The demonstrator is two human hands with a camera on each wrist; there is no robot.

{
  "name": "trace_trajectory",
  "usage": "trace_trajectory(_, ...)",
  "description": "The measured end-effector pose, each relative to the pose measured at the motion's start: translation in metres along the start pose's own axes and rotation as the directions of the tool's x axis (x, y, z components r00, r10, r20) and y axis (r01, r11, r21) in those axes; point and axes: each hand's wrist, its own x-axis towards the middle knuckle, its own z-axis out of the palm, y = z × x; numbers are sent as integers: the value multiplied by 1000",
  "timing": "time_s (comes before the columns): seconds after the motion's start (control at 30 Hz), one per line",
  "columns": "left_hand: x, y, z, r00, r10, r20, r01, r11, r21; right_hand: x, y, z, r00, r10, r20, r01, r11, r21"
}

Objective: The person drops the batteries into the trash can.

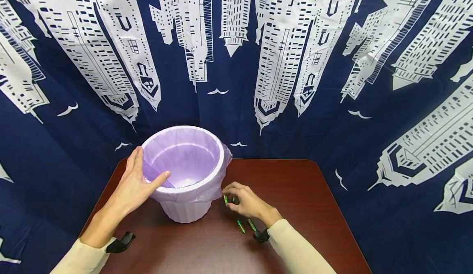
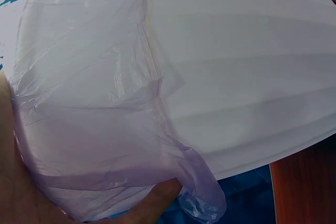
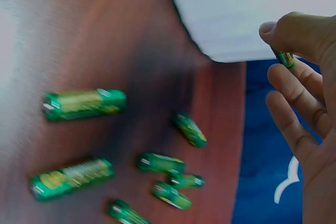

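Observation:
A white ribbed bin [image 1: 183,211] with a thin purple liner bag [image 1: 216,192] folded over its rim stands on the table. At the bin's left rim, my left hand [image 1: 133,186] rests with fingers and thumb extended and spread. In the left wrist view the bag [image 2: 94,129] hangs down over the bin's wall [image 2: 247,40]. My right hand [image 1: 245,200], just right of the bin, pinches a small green battery [image 3: 285,59] between thumb and fingers, above the tabletop. More green batteries [image 3: 84,103] lie under and in front of this hand.
The dark red-brown table [image 1: 288,183] has rounded far corners. Behind it hangs a navy curtain [image 1: 229,114] printed with white buildings and birds. Several loose batteries [image 3: 160,162] are scattered near the right hand, some close together. Each wrist wears a black device [image 1: 120,242].

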Motion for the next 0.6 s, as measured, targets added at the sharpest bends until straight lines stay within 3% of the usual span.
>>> trace_trajectory(0.6,-1,-1,-1,1000,15,-16,-15,1000,-5,22,-1,-86,975,-19,-223,-1,996,-88)
